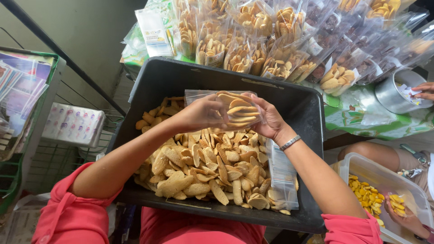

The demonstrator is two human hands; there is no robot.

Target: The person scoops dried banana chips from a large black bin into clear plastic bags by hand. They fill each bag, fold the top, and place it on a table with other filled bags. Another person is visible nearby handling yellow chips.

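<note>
The clear bag point(226, 108), part full of oval crackers, is held above the black tub point(307, 113); left hand point(203, 113) and right hand point(270, 119) each grip one side. A tilt could spill crackers back. One tub, one held bag, one stack of empty bags point(282, 176) inside the tub's right wall, crackers uncountable.

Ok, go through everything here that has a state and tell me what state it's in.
Clear plastic bag: partly filled with crackers, held in both hands.
Left hand: gripping the bag.
Right hand: gripping the bag.
Black plastic tub: open, roughly half full.
Sealed cracker packets: filled, piled up.
</note>
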